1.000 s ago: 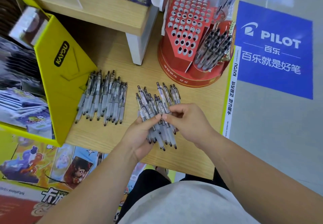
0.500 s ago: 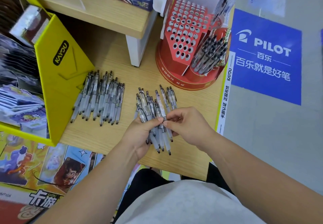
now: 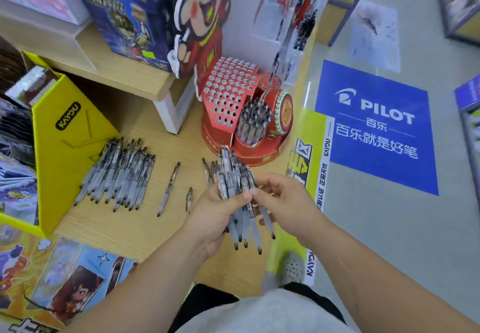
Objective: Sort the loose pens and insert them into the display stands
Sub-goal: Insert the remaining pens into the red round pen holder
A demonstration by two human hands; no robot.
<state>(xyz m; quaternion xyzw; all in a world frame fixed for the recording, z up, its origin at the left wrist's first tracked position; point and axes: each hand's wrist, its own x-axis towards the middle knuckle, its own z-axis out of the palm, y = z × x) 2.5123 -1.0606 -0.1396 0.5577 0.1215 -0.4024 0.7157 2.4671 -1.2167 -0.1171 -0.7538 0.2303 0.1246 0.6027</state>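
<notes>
While the bundle of pens point(image 3: 235, 176) was gripped in the left hand point(image 3: 218, 213), whose fingers were curled round the barrels, the right hand point(image 3: 285, 202) was pressed to the same bundle from the opposite side, with thumb and forefinger pinched on the barrels at its right edge. The clip ends were pointed away from the body and the dark tips were fanned out below both hands.

Just left of the left hand, a partly hidden pen point(image 3: 189, 198) was seen on the wooden counter point(image 3: 135, 228). A single pen point(image 3: 170, 189) lay slightly further left, apart from the rest. Well to the left of both hands, a row of pens point(image 3: 122, 174) was laid side by side, tips toward the body, beside a yellow box point(image 3: 65, 150).

Beyond the hands, the red display stand point(image 3: 262, 156) was set on the counter. Its slanted panel of holes point(image 3: 228, 93) was turned toward the left, and a cluster of standing pens point(image 3: 253, 122) was lodged in it on the right. A cartoon cut-out point(image 3: 197, 20) was propped behind it. Far to the right of the right hand, a blue floor sticker point(image 3: 376, 124) was spread on the grey floor.
</notes>
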